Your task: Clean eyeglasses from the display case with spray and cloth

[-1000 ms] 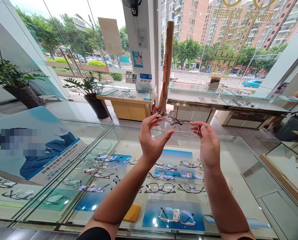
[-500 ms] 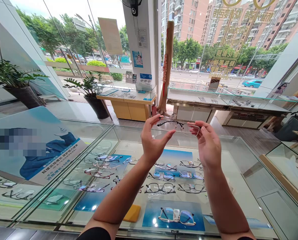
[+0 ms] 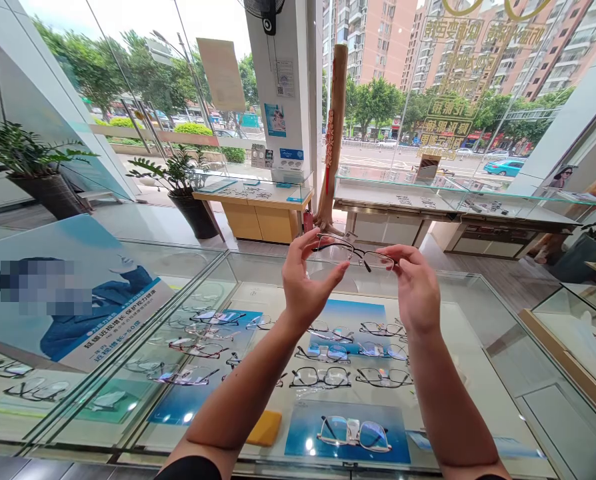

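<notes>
A pair of eyeglasses [image 3: 357, 253] with a dark upper rim and clear lenses is held up above the glass display case [image 3: 458, 293]. My left hand [image 3: 305, 277] grips its left end, the fingers behind the frame and the thumb stretched along below the lens. At the other end, my right hand [image 3: 417, 287] pinches the frame between thumb and fingers. Under the glass lie several more eyeglasses, among them a black-rimmed pair [image 3: 321, 377] and a light-rimmed pair [image 3: 354, 433] on a blue card [image 3: 298, 440].
An advertising board [image 3: 63, 287] stands on the case at left. An orange block [image 3: 265, 427] shows near my left forearm. Beyond are a potted plant [image 3: 193, 207], a wooden post [image 3: 335, 127], a yellow-fronted counter [image 3: 258, 220] and window-side showcases [image 3: 393, 200].
The eyeglasses have tilted slightly and shifted a little to the left. My right hand has moved slightly left with them, while my left hand stays nearly in place.
</notes>
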A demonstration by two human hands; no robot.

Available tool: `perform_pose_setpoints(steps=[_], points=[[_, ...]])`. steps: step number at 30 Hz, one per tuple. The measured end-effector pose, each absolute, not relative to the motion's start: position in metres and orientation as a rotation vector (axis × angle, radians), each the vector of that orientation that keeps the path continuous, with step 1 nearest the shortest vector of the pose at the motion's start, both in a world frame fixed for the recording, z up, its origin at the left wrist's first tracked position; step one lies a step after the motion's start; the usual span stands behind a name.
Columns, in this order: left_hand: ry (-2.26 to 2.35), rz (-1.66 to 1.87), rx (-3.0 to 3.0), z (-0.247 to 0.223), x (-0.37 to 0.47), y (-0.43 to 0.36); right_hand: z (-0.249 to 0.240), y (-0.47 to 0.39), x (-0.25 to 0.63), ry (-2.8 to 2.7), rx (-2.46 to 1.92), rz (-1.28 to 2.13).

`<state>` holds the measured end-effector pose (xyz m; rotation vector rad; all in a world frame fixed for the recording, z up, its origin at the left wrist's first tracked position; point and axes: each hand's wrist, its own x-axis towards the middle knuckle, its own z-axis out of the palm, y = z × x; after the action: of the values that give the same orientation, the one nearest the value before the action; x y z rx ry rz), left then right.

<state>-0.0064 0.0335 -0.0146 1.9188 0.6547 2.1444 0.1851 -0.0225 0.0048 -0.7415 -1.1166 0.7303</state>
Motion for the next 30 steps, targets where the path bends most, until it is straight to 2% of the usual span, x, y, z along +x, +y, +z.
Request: perform_pose_setpoints(steps=[12, 25, 30], points=[[0.553, 1.776, 2.043, -0.007, -0.005, 0.022, 0.000, -0.014, 0.196, -1.491, -0.989, 0.627], [0.379, 1.604, 1.949, -0.013, -0.006, 0.030, 0.005, -0.017, 0.194, -1.502, -0.937, 0.881], [0.270, 1.466, 1.851, -0.015, -0.005, 0.033, 0.003, -0.016, 0.193, -1.476, -0.906, 0.881]])
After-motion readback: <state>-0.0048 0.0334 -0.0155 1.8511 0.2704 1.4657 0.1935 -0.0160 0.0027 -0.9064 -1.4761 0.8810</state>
